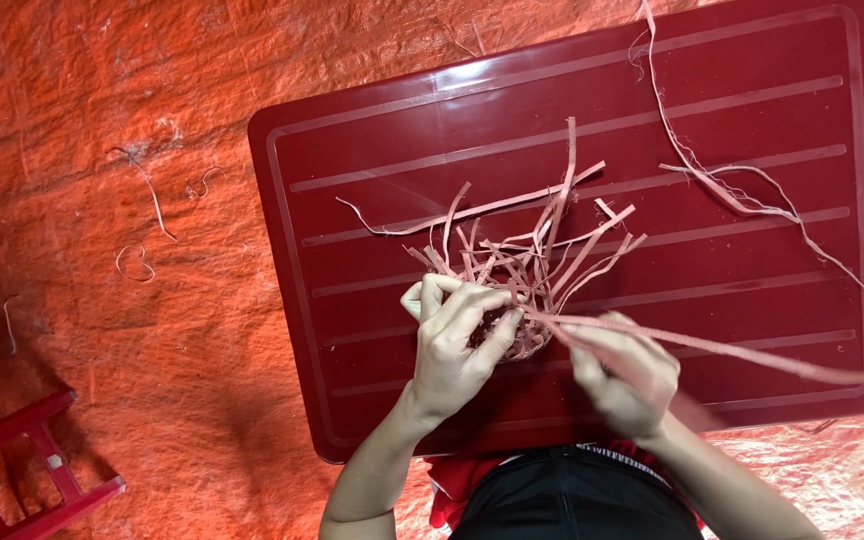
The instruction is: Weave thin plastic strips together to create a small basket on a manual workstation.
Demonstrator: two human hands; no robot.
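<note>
While left hand (452, 345) clamped small woven piece (512, 335) on red table (752, 120), right hand (627, 375), blurred, pinched long strip (752, 355) running rightward; loose strip ends (542, 235) fanned beyond fingers.

Table (372, 160): dark red, glossy, with raised parallel lines. Woven piece (524, 338) and its loose strips (542, 225): pale pinkish tan. Ground sheet (102, 250): orange-red, crinkled. Stool (37, 470): red. Garment (572, 495) at bottom edge: black over red.
</note>
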